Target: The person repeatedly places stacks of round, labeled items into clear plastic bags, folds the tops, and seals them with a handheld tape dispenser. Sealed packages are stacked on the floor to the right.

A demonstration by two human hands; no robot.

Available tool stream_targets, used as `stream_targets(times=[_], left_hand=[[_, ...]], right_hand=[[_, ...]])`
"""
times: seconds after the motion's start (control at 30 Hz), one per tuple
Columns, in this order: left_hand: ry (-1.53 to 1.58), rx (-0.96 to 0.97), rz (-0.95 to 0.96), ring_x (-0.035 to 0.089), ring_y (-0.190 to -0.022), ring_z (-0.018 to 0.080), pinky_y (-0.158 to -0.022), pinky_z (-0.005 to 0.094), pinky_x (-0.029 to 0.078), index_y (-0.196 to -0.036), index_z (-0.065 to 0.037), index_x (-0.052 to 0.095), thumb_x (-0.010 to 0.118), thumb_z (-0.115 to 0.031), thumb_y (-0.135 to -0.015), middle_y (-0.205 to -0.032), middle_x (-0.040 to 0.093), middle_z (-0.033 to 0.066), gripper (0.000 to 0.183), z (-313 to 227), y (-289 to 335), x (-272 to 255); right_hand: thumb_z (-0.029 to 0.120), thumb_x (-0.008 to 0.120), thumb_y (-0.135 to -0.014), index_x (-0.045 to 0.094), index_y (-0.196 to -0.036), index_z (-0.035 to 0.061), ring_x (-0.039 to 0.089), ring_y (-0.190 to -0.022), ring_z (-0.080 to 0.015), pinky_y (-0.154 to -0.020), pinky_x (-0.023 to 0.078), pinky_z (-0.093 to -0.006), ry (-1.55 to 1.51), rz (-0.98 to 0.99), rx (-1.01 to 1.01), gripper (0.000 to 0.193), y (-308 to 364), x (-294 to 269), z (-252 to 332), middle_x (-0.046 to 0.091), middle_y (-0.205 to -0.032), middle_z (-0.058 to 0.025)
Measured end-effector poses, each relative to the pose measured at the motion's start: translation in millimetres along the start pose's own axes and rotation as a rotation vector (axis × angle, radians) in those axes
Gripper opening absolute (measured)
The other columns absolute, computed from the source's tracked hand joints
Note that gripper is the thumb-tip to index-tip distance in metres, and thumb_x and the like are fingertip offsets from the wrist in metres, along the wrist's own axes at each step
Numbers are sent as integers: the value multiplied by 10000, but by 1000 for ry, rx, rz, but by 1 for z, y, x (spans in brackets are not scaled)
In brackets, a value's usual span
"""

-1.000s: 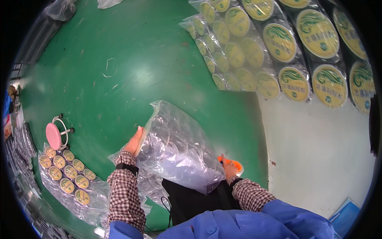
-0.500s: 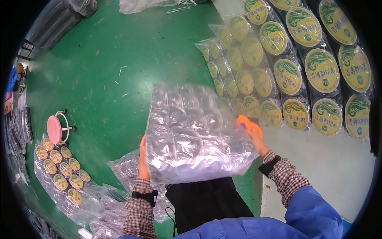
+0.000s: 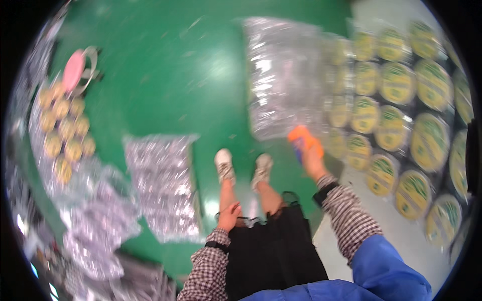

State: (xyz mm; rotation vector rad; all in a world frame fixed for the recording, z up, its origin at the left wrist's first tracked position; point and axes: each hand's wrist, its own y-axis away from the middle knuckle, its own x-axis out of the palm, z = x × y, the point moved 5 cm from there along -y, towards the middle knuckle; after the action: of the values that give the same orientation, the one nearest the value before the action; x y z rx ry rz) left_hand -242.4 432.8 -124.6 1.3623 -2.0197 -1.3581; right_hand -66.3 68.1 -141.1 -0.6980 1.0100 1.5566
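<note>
My right hand [image 3: 313,159] grips an orange tool with a blue part [image 3: 301,139], whose exact kind is blurred. That tool is at the lower right corner of a clear plastic bag [image 3: 278,75] packed with see-through containers, and from this angle I cannot tell whether they touch. The bag is up against rows of bagged round tubs with yellow-and-green lids [image 3: 396,85]. My left hand [image 3: 230,216] hangs low in front of my black apron [image 3: 266,256], away from any bag; its fingers are too blurred to read.
Another filled clear bag [image 3: 163,188] lies on the green floor [image 3: 165,90] to the left. Beyond it are loose plastic bags [image 3: 100,226], a bagged group of yellow-lidded tubs [image 3: 63,125] and a pink-seated stool [image 3: 75,70]. A pale surface [image 3: 346,210] runs along the right.
The clear bag has left both hands and now sits farther away, beside the lidded tubs. My left hand has dropped toward my apron. The right hand keeps the orange tool. My view has shifted.
</note>
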Motion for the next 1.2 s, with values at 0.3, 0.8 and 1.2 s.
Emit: stream_targets(times=[0.3,0.8,1.2], left_hand=[[-3,-476,-525,408,-1309,407,-1091,421,325,-1400,42,385,592,-503,-897,-1401,432,284,770,381,-2,-105],[-229,114,-397,124,-1470,324,-1182,471,125,-1545,-139,136,752,-376,-805,-1594,130,159,992,353,-13,-143],[-540,427,-568,606,-735,287,-595,402,484,-863,-87,606,679,-138,-787,-796,584,88,118,256,-1,-160]], right_hand=[[-24,517,-815,501,-1375,211,495,-1171,-399,-949,445,-478,560,112,-199,608,-129,118,-109,464,-1293,-223],[123,588,-882,603,-1078,-15,607,-947,-381,-830,490,-421,-297,1144,-33,240,269,154,194,630,-1007,-215],[142,618,-899,511,-1243,-7,634,-920,-313,-811,508,-395,-377,1013,239,390,297,180,180,637,-1004,-185]])
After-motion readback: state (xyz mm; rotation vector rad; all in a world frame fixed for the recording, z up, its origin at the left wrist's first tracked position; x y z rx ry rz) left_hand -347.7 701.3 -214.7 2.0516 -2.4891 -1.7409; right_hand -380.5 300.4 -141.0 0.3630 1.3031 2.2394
